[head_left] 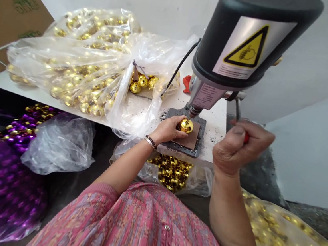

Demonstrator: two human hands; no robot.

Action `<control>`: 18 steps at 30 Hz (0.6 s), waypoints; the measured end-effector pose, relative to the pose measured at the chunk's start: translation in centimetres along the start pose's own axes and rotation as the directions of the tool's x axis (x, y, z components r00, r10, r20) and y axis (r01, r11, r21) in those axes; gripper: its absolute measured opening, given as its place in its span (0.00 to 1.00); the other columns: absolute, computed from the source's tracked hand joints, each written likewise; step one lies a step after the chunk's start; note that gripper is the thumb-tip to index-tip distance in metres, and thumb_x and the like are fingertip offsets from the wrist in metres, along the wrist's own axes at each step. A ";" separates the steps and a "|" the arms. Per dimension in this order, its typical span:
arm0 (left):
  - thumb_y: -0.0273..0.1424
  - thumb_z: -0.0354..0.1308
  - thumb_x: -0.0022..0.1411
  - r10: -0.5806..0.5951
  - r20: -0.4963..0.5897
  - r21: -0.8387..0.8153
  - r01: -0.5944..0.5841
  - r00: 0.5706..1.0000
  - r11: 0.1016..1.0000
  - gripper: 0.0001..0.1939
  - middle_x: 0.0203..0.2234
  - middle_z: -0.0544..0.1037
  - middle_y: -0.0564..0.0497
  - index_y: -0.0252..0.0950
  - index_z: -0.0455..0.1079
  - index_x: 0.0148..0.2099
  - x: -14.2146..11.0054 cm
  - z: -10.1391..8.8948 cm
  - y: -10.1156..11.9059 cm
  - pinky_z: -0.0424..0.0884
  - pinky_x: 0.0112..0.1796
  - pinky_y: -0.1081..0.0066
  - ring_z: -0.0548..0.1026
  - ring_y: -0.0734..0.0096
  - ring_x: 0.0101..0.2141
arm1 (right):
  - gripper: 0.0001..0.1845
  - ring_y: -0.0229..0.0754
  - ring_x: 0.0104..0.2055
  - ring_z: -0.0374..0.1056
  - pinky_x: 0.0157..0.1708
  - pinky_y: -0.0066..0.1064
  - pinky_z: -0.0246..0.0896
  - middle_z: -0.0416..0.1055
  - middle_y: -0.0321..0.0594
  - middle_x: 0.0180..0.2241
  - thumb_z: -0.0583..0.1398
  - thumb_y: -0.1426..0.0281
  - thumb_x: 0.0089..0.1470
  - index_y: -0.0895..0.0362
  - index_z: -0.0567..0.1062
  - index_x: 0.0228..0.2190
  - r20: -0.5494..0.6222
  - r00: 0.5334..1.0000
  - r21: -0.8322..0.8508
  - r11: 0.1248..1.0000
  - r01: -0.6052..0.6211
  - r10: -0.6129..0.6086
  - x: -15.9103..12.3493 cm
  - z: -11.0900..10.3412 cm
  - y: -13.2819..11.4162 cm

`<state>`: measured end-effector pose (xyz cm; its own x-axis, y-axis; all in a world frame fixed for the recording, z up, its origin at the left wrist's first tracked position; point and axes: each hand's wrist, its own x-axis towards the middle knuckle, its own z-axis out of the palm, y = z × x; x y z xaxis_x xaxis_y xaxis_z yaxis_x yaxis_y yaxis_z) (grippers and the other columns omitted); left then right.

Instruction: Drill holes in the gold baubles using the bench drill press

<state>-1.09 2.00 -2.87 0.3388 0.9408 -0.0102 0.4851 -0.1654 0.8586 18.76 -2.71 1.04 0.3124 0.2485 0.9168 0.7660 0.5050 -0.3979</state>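
Left hand [171,130]: grasping a faceted gold ball [186,126] between thumb and fingers, on the wooden pad [191,139] of the drill press base [197,150], beneath the chuck [194,111]. Right hand [237,145]: clenched around the feed lever [238,108], its grip probably red. Open plastic bag [122,109], with gold balls, left of the press.
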 end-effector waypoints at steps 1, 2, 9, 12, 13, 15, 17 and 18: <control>0.28 0.80 0.56 0.002 0.005 0.008 -0.002 1.000 1.000 0.23 0.47 0.89 0.49 0.42 0.85 0.54 0.0 0.0 0.0 0.80 0.56 0.59 0.84 0.51 0.49 | 0.21 0.40 0.33 0.70 0.37 0.37 0.70 0.69 0.37 0.31 0.53 0.49 0.76 0.50 0.72 0.39 0.000 1.000 0.017 1.000 0.010 -0.010 -0.2 0.1 0.1; 0.28 0.80 0.56 0.002 0.011 0.015 -0.002 1.000 1.000 0.22 0.47 0.89 0.50 0.42 0.84 0.54 0.0 0.0 0.1 0.80 0.56 0.59 0.84 0.51 0.49 | 0.21 0.39 0.32 0.70 0.36 0.37 0.69 0.68 0.36 0.31 0.53 0.49 0.76 0.50 0.71 0.39 0.000 1.000 0.032 0.999 0.016 -0.016 -0.3 0.1 0.1; 0.26 0.79 0.55 -0.044 -0.026 -0.024 0.043 0.999 0.999 0.25 0.45 0.88 0.49 0.40 0.84 0.56 -0.7 0.0 0.8 0.78 0.56 0.58 0.84 0.51 0.47 | 0.16 0.35 0.31 0.66 0.37 0.34 0.65 0.67 0.34 0.32 0.53 0.57 0.75 0.53 0.69 0.37 0.032 0.997 0.066 0.996 -0.066 0.064 5.7 0.4 -1.8; 0.27 0.78 0.55 -0.008 -0.051 -0.061 0.005 0.999 0.998 0.26 0.45 0.87 0.49 0.40 0.83 0.57 -2.2 -0.3 0.8 0.78 0.56 0.59 0.83 0.52 0.48 | 0.13 0.31 0.31 0.60 0.39 0.32 0.63 0.64 0.31 0.32 0.53 0.62 0.75 0.53 0.65 0.36 0.127 0.976 0.094 0.977 -0.191 0.179 8.8 0.7 -2.3; 0.27 0.78 0.55 0.006 -0.056 -0.072 -0.010 0.998 0.997 0.26 0.45 0.87 0.49 0.40 0.83 0.57 -2.9 -0.4 0.8 0.78 0.56 0.59 0.83 0.52 0.49 | 0.13 0.29 0.31 0.59 0.40 0.32 0.62 0.63 0.29 0.32 0.54 0.62 0.76 0.53 0.64 0.36 0.159 0.969 0.093 0.974 -0.207 0.191 9.4 0.7 -2.3; 0.27 0.78 0.55 0.033 -0.044 -0.078 -0.036 0.998 0.996 0.27 0.47 0.88 0.49 0.41 0.82 0.58 -4.5 -0.6 0.7 0.79 0.56 0.60 0.84 0.54 0.50 | 0.15 0.27 0.31 0.59 0.41 0.32 0.62 0.61 0.27 0.33 0.54 0.60 0.78 0.53 0.63 0.36 0.213 0.959 0.080 0.975 -0.209 0.188 10.0 0.6 -2.2; 0.27 0.77 0.57 0.054 0.004 -0.058 -0.054 0.999 0.997 0.29 0.50 0.88 0.49 0.40 0.81 0.61 -6.1 -1.0 0.6 0.80 0.56 0.60 0.84 0.55 0.51 | 0.19 0.24 0.31 0.59 0.41 0.30 0.62 0.60 0.26 0.33 0.54 0.57 0.79 0.54 0.64 0.36 0.248 0.948 0.064 0.973 -0.220 0.198 10.1 0.3 -2.1; 0.28 0.76 0.58 0.058 0.039 -0.042 -0.056 0.998 0.998 0.29 0.51 0.88 0.48 0.39 0.81 0.62 -6.8 -1.1 0.5 0.80 0.56 0.60 0.85 0.55 0.51 | 0.20 0.23 0.31 0.59 0.41 0.28 0.62 0.59 0.25 0.33 0.53 0.55 0.79 0.54 0.64 0.36 0.258 0.944 0.055 0.973 -0.225 0.204 10.0 0.2 -2.0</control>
<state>-4.08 -4.13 -1.81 0.3977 0.9173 0.0193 0.4314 -0.2056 0.8784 20.20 -1.06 10.99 0.3063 0.5511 0.7762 0.6437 0.4808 -0.5954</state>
